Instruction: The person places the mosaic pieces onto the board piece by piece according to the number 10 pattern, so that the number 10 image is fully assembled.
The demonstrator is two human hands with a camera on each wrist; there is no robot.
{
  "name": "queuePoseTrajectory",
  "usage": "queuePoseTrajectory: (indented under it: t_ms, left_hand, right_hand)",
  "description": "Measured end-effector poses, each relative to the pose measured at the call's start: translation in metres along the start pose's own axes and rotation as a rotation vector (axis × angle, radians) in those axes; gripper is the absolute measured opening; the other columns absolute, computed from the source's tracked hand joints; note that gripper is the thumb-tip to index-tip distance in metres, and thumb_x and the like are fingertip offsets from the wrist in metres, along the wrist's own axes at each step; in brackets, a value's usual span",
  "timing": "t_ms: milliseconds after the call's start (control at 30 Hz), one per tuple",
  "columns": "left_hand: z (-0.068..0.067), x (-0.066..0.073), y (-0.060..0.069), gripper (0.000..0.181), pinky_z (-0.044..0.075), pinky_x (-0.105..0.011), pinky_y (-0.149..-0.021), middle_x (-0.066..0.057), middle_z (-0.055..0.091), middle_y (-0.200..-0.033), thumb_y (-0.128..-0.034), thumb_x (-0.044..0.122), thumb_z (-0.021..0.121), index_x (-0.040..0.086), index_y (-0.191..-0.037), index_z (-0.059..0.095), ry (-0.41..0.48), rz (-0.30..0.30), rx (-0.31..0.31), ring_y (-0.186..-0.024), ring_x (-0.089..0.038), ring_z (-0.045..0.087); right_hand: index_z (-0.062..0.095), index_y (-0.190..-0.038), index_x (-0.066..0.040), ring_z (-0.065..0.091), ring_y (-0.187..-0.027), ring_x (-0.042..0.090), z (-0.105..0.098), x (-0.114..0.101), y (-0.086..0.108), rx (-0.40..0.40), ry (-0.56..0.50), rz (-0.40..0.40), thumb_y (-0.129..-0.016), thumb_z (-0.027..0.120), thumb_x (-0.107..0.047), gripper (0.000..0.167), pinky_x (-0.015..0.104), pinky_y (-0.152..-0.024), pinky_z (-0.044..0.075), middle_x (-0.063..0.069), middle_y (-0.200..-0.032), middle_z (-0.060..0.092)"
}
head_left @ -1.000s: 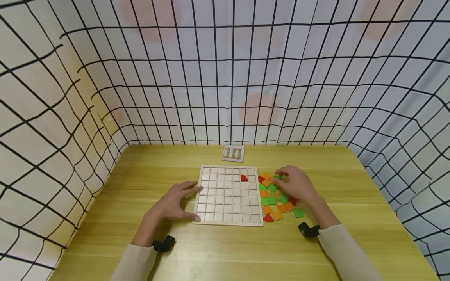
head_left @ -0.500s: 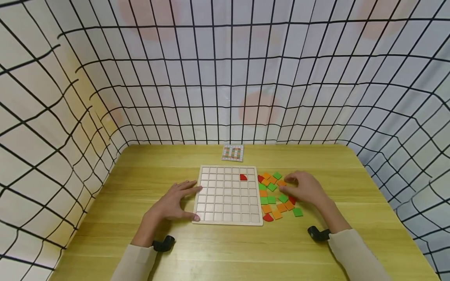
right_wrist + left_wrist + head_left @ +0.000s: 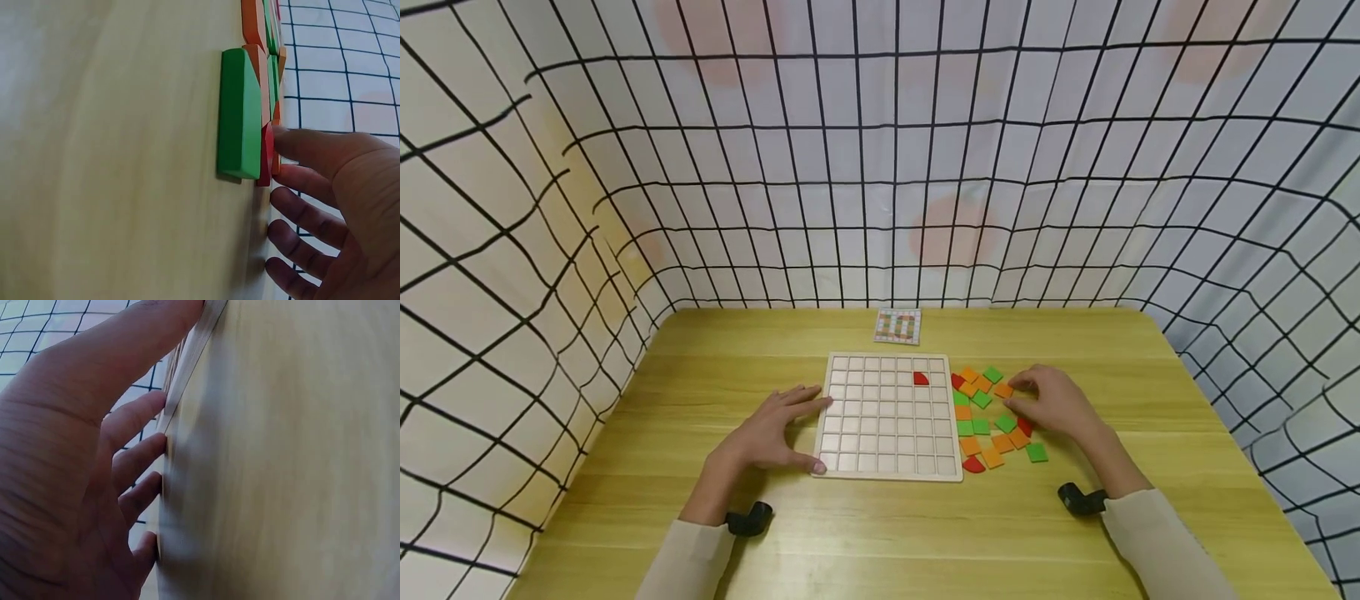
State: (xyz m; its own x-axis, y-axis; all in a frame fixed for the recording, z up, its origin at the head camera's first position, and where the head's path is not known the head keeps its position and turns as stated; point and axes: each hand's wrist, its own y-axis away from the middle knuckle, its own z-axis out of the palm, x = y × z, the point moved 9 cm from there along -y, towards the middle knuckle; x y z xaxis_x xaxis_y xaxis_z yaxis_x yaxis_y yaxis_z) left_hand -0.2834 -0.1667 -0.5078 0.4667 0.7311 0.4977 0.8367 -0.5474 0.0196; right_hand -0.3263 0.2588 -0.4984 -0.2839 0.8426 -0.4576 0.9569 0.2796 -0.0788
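Right of centre, the square orange tile (image 3: pixel 1003 390) lies cornerwise, pinched by the right hand (image 3: pixel 1051 402), which points left; the left hand (image 3: pixel 767 429), spread wide, touches the board (image 3: pixel 886 423).

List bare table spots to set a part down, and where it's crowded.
Free: wooden table on the near side of the grid board, between the sleeves; left of the left hand; right of the right hand; either side of the pattern card.
Crowded: right of the board, where green, orange and red tiles reach the right hand.
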Motion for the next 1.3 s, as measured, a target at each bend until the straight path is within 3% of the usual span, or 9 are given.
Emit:
queuePoseTrajectory:
  t_ms: [367,567,767,1067,1300]
  left_hand:
    - [-0.001,0.0,0.0,0.11,0.014,-0.067,-0.127,-0.007,0.033,-0.169,-0.0677,0.068,0.087,0.023,-0.159,0.043,0.019,0.018,0.0,-0.157,-0.038,0.026]
    - [-0.001,-0.001,0.0,0.112,0.013,-0.065,-0.127,-0.004,0.031,-0.169,-0.0672,0.07,0.086,0.023,-0.159,0.042,0.014,0.009,-0.01,-0.158,-0.035,0.025]
    - [-0.001,-0.002,0.001,0.112,0.013,-0.065,-0.128,-0.004,0.031,-0.17,-0.0671,0.071,0.085,0.024,-0.159,0.042,0.011,0.008,-0.014,-0.158,-0.035,0.025]
    - [-0.002,-0.003,-0.001,0.113,0.012,-0.064,-0.128,-0.004,0.03,-0.17,-0.0669,0.069,0.087,0.024,-0.16,0.041,0.014,0.002,-0.011,-0.158,-0.035,0.024]
    - [0.0,-0.002,0.001,0.112,0.014,-0.066,-0.127,-0.006,0.032,-0.169,-0.0662,0.068,0.088,0.023,-0.159,0.043,0.02,0.007,-0.005,-0.157,-0.038,0.026]
  right_hand:
    - [0.074,-0.118,-0.004,0.067,-0.103,0.032,-0.002,0.003,-0.001,0.007,-0.017,0.017,-0.096,0.073,-0.032,0.035,0.054,-0.09,0.056,0.012,-0.112,0.074]
    - [0.073,-0.12,-0.004,0.066,-0.106,0.034,-0.006,-0.005,-0.002,0.028,-0.036,-0.013,-0.096,0.074,-0.031,0.036,0.055,-0.092,0.057,0.013,-0.115,0.073]
    - [0.074,-0.119,-0.007,0.067,-0.107,0.032,0.003,-0.013,-0.013,0.034,-0.043,-0.039,-0.096,0.073,-0.034,0.035,0.053,-0.093,0.058,0.01,-0.114,0.073]
    - [0.075,-0.12,-0.009,0.065,-0.1,0.026,0.008,-0.052,-0.027,0.046,-0.086,-0.074,-0.096,0.075,-0.03,0.032,0.047,-0.087,0.058,0.007,-0.111,0.072]
    - [0.075,-0.119,-0.011,0.062,-0.096,0.022,0.024,-0.078,-0.041,0.028,-0.102,-0.08,-0.096,0.075,-0.03,0.031,0.042,-0.085,0.057,0.003,-0.106,0.069]
